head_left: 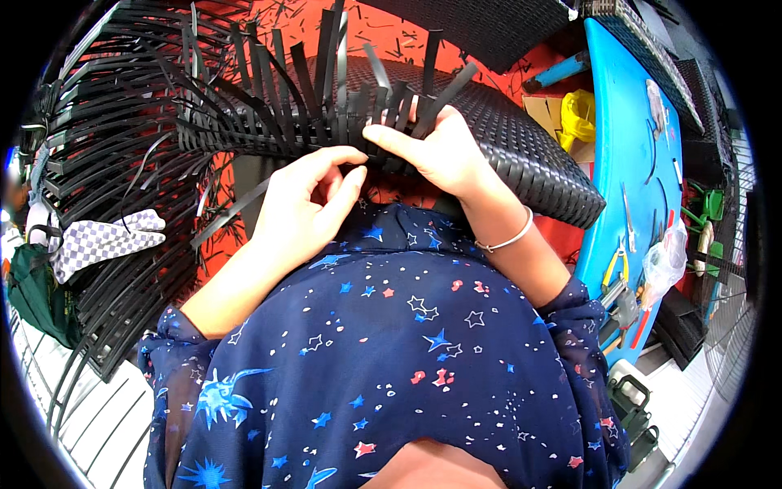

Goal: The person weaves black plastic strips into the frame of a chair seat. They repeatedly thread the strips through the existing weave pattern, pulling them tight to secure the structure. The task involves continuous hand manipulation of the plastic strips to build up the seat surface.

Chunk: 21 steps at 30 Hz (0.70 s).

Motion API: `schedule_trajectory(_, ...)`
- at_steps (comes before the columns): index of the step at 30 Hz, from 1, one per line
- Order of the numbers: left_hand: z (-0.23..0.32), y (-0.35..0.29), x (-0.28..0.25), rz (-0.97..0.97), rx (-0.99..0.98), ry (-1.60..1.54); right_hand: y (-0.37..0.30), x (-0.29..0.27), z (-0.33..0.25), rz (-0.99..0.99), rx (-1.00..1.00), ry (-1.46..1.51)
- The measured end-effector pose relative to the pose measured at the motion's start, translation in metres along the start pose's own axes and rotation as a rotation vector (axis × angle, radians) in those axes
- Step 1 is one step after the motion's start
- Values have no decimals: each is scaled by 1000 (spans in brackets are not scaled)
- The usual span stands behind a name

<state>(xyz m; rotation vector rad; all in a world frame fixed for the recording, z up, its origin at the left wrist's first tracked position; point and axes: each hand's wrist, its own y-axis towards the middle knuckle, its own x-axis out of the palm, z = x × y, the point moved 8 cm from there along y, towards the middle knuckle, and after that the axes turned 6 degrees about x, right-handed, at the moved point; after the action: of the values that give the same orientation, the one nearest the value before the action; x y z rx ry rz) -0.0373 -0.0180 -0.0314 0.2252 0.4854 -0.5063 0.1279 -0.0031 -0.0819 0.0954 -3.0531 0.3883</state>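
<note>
Navy blouse [375, 318] cloth printed with blue, white and red stars fills the lower middle, worn by the person at work. Just beyond it, the black woven panel [538, 163] lies across in front of the body, its right-hand corner close to the left edge of the blue desk [607, 106]. Flat black strips [322, 57] stand up in a loose row along the panel's near edge, some leaning, their free ends at uneven heights.

At that row, the right hand [440, 155] is partly closed on the strips, thumb stretched across their front and fingers partly hidden behind; a pale bangle [509, 234] circles its wrist. Just left of it, the left hand [314, 191] is half curled by the near edge, thumb and forefinger tips slightly apart; whether a thin strand sits between them I cannot tell.

On the desk, yellow-handled pliers [616, 267] lie towards the near end, with a clear plastic bag [666, 257] by the right edge. Beside the desk's left edge sits a yellow plastic bag [578, 118]. Black cuttings litter the red floor covering [391, 28], and a checked cloth [110, 240] lies at far left against long curved strands [114, 122].
</note>
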Motion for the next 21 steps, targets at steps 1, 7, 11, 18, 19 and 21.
schedule_trajectory(1,-5,-1,-1,27,-12,-22,1,-1,5,23,23,-10)
schedule_trajectory(7,-21,6,-1,128,-26,-160,-5,3,-9,22,-157,24)
schedule_trajectory(11,-8,15,2,104,157,3,-9,5,-13,-31,-144,131)
schedule_trajectory(18,12,16,21,-75,567,118,-11,-11,-2,144,-107,-66)
schedule_trajectory(19,13,14,23,-127,606,121,-10,-14,0,190,-118,-121)
schedule_trajectory(21,18,12,29,-216,659,190,-12,-14,-7,221,-63,-186)
